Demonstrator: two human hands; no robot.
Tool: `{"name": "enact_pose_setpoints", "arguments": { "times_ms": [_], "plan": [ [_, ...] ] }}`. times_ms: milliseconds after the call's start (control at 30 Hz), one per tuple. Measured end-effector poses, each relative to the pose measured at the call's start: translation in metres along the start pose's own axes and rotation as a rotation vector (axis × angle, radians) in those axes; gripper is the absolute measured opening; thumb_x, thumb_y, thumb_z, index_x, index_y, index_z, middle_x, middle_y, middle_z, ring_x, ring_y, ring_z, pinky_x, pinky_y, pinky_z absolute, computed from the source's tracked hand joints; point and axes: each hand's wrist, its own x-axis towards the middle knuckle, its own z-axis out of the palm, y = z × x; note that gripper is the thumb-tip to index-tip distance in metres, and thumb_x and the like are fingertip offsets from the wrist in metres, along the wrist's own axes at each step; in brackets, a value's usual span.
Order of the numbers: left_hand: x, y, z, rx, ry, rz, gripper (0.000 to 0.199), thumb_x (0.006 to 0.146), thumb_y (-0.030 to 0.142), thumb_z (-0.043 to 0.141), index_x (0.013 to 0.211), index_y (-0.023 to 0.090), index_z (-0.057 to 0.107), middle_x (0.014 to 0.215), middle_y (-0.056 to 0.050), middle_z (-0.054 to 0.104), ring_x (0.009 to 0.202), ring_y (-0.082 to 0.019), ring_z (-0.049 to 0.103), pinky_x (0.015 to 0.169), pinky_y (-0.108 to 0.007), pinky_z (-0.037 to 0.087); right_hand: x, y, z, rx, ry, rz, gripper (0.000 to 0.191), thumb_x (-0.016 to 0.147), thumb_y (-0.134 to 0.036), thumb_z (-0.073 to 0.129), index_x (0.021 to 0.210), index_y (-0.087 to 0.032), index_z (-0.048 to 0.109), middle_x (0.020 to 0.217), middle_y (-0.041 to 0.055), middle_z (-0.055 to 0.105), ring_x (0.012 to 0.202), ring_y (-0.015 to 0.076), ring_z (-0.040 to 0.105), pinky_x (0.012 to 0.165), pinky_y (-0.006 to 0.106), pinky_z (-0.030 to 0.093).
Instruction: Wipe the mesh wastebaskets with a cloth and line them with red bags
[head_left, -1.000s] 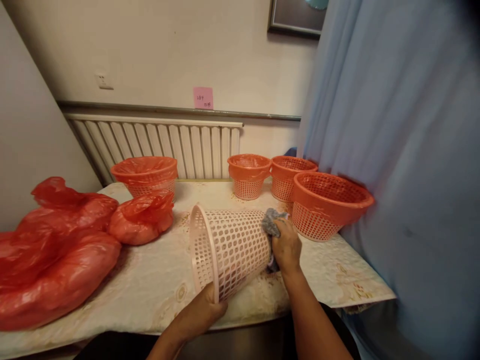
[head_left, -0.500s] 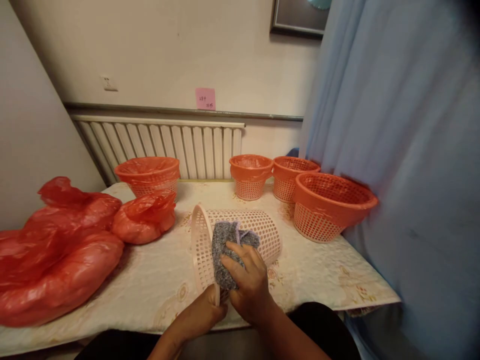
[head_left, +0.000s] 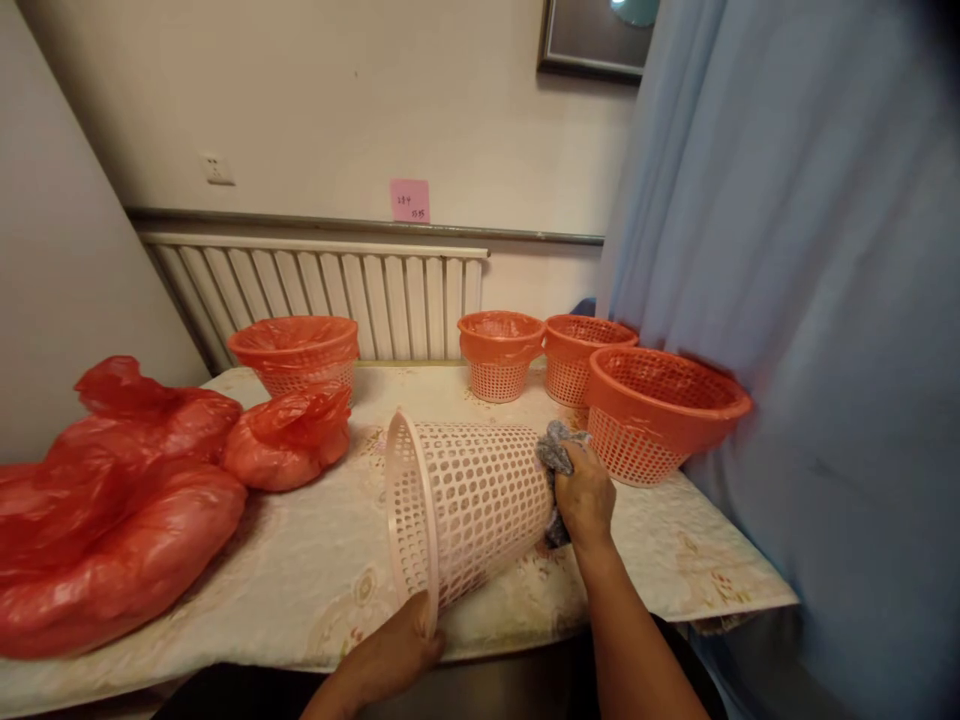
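Observation:
A pale pink plastic wastebasket point(head_left: 487, 500) with a pattern of holes lies on its side on the table, its mouth facing left. My left hand point(head_left: 397, 645) is closed on the near lower part of its rim, the thumb outside. At the basket's base end, my right hand point(head_left: 589, 495) is closed around a grey cloth point(head_left: 555, 455) and presses it to the bottom edge. Part of the cloth hangs below the fingers, and the palm hides the rest.
Red-lined baskets stand at the back: one on the left point(head_left: 296, 350), others at the right, the nearest point(head_left: 637, 440) just beyond my right hand. Tied red plastic bags point(head_left: 120, 520) fill the table's left side. A blue curtain point(head_left: 810, 350) borders the right. A radiator point(head_left: 337, 300) runs behind.
My right hand has moved the grey cloth rightward, from the basket's side near the rim to its base end. My left hand stays on the rim, slightly lower.

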Motion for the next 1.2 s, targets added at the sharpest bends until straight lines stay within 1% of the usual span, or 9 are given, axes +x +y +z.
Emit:
{"name": "enact_pose_setpoints", "arguments": {
  "times_ms": [133,233,367,500,733,900,1000,1100,1200],
  "plan": [
    [-0.001,0.007,-0.002,0.081,-0.077,0.01,0.067,0.066,0.01,0.058,0.131,0.024,0.057,0.141,-0.005,0.055,0.133,-0.032,0.042,0.117,-0.047,0.02,-0.002,0.004,-0.001,-0.037,-0.017,-0.004,0.035,0.078,-0.01,0.048,0.107,-0.02,0.065,0.111,0.0074,0.064,0.102,0.0215,0.054,0.086,0.031,0.043],
    [0.004,0.021,-0.004,0.029,-0.056,0.042,0.064,0.068,0.016,0.067,0.131,0.021,0.057,0.142,-0.008,0.054,0.13,-0.034,0.045,0.116,-0.049,0.024,-0.003,0.003,-0.001,-0.053,-0.021,-0.004,0.036,0.077,-0.009,0.048,0.107,-0.02,0.065,0.11,0.0075,0.064,0.101,0.0217,0.054,0.085,0.031,0.042],
    [0.017,0.051,-0.004,-0.393,0.047,0.111,0.07,0.075,0.031,0.069,0.139,0.016,0.045,0.141,-0.014,0.054,0.129,-0.033,0.049,0.113,-0.049,0.03,-0.003,0.001,-0.002,-0.06,-0.032,-0.006,0.034,0.078,-0.01,0.048,0.105,-0.02,0.064,0.108,0.007,0.063,0.098,0.0211,0.054,0.084,0.031,0.042],
    [0.029,0.074,-0.002,-0.676,0.088,0.153,0.067,0.077,0.029,0.067,0.139,0.014,0.045,0.136,-0.015,0.058,0.126,-0.032,0.053,0.111,-0.049,0.033,-0.004,0.0,-0.001,-0.049,-0.031,-0.011,0.034,0.078,-0.01,0.047,0.106,-0.02,0.064,0.11,0.0074,0.063,0.099,0.0211,0.054,0.085,0.031,0.043],
    [0.031,0.082,0.006,-0.51,0.042,0.188,0.06,0.076,0.023,0.069,0.134,0.017,0.054,0.135,-0.01,0.059,0.127,-0.029,0.051,0.115,-0.047,0.028,-0.014,-0.028,-0.008,0.077,-0.025,-0.125,0.042,0.072,-0.006,0.049,0.109,-0.018,0.065,0.118,0.0098,0.063,0.11,0.0246,0.052,0.096,0.04,0.043],
    [0.031,0.082,0.009,-0.396,0.086,0.191,0.05,0.079,0.024,0.067,0.129,0.018,0.058,0.131,-0.008,0.063,0.123,-0.029,0.053,0.112,-0.047,0.034,-0.04,-0.089,-0.032,0.377,-0.032,-0.419,0.047,0.067,-0.004,0.049,0.108,-0.02,0.065,0.122,0.0081,0.062,0.108,0.0247,0.054,0.095,0.041,0.045],
    [0.03,0.075,0.009,-0.302,0.136,0.163,0.043,0.079,0.019,0.064,0.122,0.017,0.063,0.127,-0.007,0.065,0.123,-0.03,0.052,0.111,-0.048,0.035,-0.052,-0.111,-0.04,0.436,-0.007,-0.575,0.047,0.068,-0.004,0.048,0.108,-0.023,0.065,0.125,0.0066,0.061,0.105,0.0253,0.055,0.09,0.042,0.046],
    [0.026,0.071,0.009,-0.31,0.103,0.17,0.041,0.08,0.019,0.063,0.121,0.017,0.064,0.131,-0.008,0.063,0.122,-0.03,0.054,0.11,-0.048,0.037,-0.047,-0.103,-0.034,0.393,-0.024,-0.567,0.049,0.069,-0.003,0.048,0.11,-0.024,0.065,0.125,0.0062,0.061,0.105,0.0251,0.055,0.091,0.043,0.045],
    [0.021,0.07,0.007,-0.301,0.029,0.177,0.044,0.083,0.019,0.06,0.127,0.019,0.061,0.137,-0.006,0.059,0.128,-0.028,0.05,0.114,-0.046,0.031,-0.028,-0.07,-0.02,0.295,-0.053,-0.426,0.047,0.07,-0.003,0.05,0.11,-0.022,0.066,0.124,0.0077,0.062,0.11,0.0244,0.054,0.096,0.041,0.044]
  ]
}}
